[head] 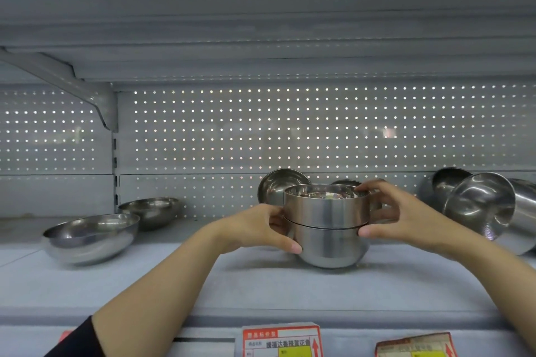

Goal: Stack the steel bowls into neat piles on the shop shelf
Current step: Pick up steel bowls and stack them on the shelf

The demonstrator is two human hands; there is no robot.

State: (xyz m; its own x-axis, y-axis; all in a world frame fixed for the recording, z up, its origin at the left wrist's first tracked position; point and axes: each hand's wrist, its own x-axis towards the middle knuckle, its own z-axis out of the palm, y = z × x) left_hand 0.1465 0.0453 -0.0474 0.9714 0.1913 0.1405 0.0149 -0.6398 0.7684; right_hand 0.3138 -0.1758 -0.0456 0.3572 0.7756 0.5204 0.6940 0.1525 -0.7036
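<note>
One view only — a head-worn wide-angle camera facing the shelf (290,284) straight on, close, roughly level with its deck. The perforated back panel (290,130) fills the middle of the frame, the upper shelf's underside (261,38) bows across the top, and price labels (281,340) sit at the bottom edge — lines curve toward the corners

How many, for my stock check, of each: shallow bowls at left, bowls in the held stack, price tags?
Shallow bowls: 2
Stacked bowls: 2
Price tags: 2
Total: 6
</note>
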